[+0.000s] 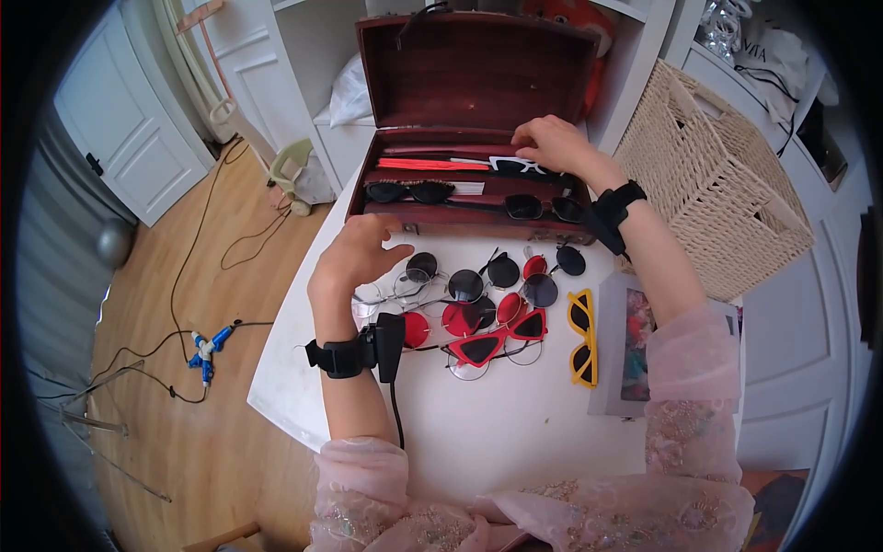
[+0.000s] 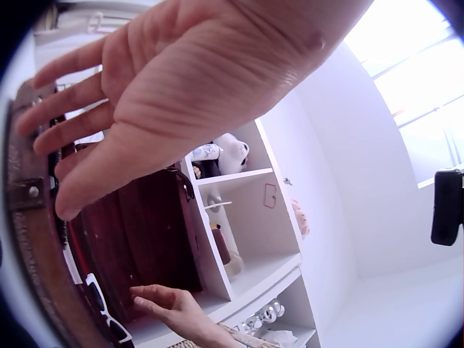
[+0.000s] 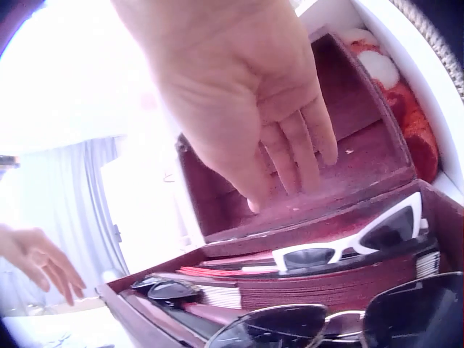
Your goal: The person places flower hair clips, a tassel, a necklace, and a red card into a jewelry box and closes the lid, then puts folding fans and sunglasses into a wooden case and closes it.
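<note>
A dark red wooden box (image 1: 478,74) stands with its lid up on a white table. White-framed sunglasses (image 3: 308,257) lie inside near the back, on maroon book-like items (image 3: 290,291). Black sunglasses (image 1: 430,191) sit at the box's left, metal-rimmed sunglasses (image 1: 524,207) at its front right. My right hand (image 1: 563,149) hovers over the white pair, fingers loosely bent, nothing in them. At the box's front left corner is my left hand (image 1: 349,262), its fingers stretched at the front rim and holding nothing. Several round glasses (image 1: 466,286) and red cat-eye sunglasses (image 1: 478,348) lie before the box.
Yellow sunglasses (image 1: 579,336) lie right of the pile, beside a translucent sleeve (image 1: 607,368) with a picture. A woven basket (image 1: 713,184) stands close by the right forearm. White shelves (image 1: 317,46) rise behind the box. Cables and a blue-white plug splitter (image 1: 210,345) lie on the floor.
</note>
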Tool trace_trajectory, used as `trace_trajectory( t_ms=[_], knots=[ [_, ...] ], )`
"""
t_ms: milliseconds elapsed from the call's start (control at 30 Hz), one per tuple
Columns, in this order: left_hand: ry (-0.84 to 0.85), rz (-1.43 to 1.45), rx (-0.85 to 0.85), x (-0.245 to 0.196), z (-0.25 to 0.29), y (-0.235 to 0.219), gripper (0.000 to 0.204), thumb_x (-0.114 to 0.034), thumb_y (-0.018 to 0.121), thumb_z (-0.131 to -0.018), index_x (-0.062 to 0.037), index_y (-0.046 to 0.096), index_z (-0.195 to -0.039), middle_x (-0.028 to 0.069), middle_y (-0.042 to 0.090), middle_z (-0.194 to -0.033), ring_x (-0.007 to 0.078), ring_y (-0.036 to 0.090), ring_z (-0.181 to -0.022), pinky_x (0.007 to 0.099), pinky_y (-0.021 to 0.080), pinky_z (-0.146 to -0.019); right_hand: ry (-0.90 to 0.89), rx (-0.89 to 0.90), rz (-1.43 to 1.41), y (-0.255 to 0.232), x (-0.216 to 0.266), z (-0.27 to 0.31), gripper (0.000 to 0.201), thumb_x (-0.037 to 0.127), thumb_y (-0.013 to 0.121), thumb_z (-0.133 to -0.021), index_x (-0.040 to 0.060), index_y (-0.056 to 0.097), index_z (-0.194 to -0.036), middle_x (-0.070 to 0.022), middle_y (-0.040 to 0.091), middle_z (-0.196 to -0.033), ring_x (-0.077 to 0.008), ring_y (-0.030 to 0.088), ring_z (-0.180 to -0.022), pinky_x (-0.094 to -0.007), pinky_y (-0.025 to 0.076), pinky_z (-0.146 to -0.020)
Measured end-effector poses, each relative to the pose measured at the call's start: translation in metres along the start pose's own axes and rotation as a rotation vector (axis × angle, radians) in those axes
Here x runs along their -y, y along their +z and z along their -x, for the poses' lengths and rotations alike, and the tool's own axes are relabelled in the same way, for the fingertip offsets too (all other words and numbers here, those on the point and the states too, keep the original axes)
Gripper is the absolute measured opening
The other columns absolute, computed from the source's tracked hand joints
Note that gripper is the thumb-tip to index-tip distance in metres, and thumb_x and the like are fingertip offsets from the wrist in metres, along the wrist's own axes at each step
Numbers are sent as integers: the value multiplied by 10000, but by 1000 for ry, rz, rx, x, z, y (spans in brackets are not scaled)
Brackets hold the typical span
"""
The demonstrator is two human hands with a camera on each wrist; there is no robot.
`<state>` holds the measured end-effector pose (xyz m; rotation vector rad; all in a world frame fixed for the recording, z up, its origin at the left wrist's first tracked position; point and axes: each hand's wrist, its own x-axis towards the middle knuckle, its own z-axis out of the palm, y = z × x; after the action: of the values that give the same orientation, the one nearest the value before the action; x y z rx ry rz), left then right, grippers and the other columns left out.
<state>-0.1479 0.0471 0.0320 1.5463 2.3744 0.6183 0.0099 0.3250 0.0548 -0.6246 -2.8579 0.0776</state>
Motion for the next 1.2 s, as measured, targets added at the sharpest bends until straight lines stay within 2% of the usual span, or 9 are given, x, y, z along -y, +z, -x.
trace_trajectory(
  t_ms=[33, 100, 167, 300, 433, 567, 700, 900, 1200],
  knots=[
    [-25, 30, 0, -1, 1, -1, 366, -241, 715, -726, -37, 645, -1022, 168, 649, -954, 301, 619, -903, 374, 493, -767, -1, -1, 3, -4, 10, 2, 239, 179, 649, -761, 70, 662, -972, -120, 661, -931, -287, 614, -927, -389, 483, -813],
    [-19, 25, -8, 4, -1, 1, 364, -240, 716, -726, -35, 647, -1018, 169, 649, -952, 301, 620, -904, 371, 493, -768, -98, 24, -21, -8, 30, 8, 221, 175, 647, -759, 65, 663, -950, -120, 665, -883, -289, 621, -887, -394, 484, -791],
    [-17, 20, -7, 7, -1, 2, 362, -240, 716, -725, -33, 648, -1015, 169, 650, -950, 301, 622, -904, 368, 494, -769, -162, 26, -50, -8, 48, 17, 171, 175, 660, -736, 60, 673, -862, -115, 665, -809, -289, 632, -818, -393, 491, -750],
    [-11, 5, -2, 7, -1, -1, 361, -238, 719, -720, -13, 652, -994, 174, 652, -937, 302, 627, -890, 364, 494, -768, -347, 160, -90, -12, 83, 47, 104, 147, 650, -723, 68, 665, -790, -93, 654, -746, -275, 630, -764, -386, 489, -685],
    [13, 37, -23, 9, -1, 0, 360, -236, 720, -719, -11, 651, -991, 174, 652, -937, 298, 627, -890, 366, 495, -767, -417, 391, -161, 0, 110, 78, 106, 138, 631, -741, 56, 635, -809, -86, 649, -740, -257, 633, -744, -378, 482, -668],
    [46, 49, -45, 9, 2, -3, 357, -235, 721, -719, -12, 651, -989, 175, 649, -950, 293, 626, -896, 367, 496, -771, -491, 541, -19, 16, 124, 104, 110, 114, 645, -714, 56, 653, -807, -98, 645, -713, -271, 629, -735, -375, 479, -651],
    [26, 73, -39, 6, 4, -6, 358, -237, 720, -720, -12, 649, -990, 175, 647, -960, 295, 624, -903, 367, 495, -776, -438, 579, 6, 14, 125, 121, 122, 97, 638, -708, 47, 661, -817, -105, 639, -691, -273, 627, -729, -374, 478, -650],
    [1, 62, -20, 6, 3, -6, 378, -245, 717, -723, -17, 641, -1015, 175, 647, -967, 301, 622, -916, 367, 492, -786, -409, 612, -17, 28, 112, 134, 180, 88, 642, -684, 35, 659, -855, -122, 639, -750, -278, 620, -738, -372, 475, -659],
    [8, 78, -26, 6, 4, -6, 387, -252, 720, -723, -13, 638, -1016, 177, 645, -972, 303, 621, -915, 367, 491, -788, -351, 650, -198, 18, 108, 137, 132, 115, 693, -669, 36, 610, -736, -62, 613, -870, -247, 599, -835, -357, 454, -692]
  ],
)
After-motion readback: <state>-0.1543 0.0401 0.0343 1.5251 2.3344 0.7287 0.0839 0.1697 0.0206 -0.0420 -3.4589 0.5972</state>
